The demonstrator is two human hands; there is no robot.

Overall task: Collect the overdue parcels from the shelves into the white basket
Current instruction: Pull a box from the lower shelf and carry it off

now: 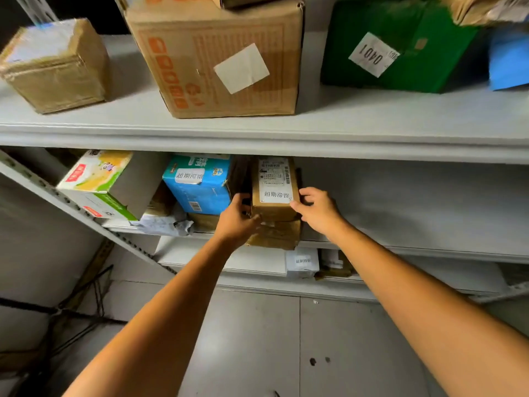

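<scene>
the brown overdue parcel (274,206) lies on the middle shelf (400,247), on top of another taped parcel (276,236), its long axis running near to far. it is between the 2 hands: the left hand (237,217) curls its fingers (240,199) round the left side, the right hand (317,209) pinches the right near corner. both arms reach forward.

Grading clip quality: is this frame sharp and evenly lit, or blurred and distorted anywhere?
Head view: dim, warm light; the top-left box is blurred; the shelf edge bows; the label on the parcel gripped by left hand and right hand is readable.
</scene>
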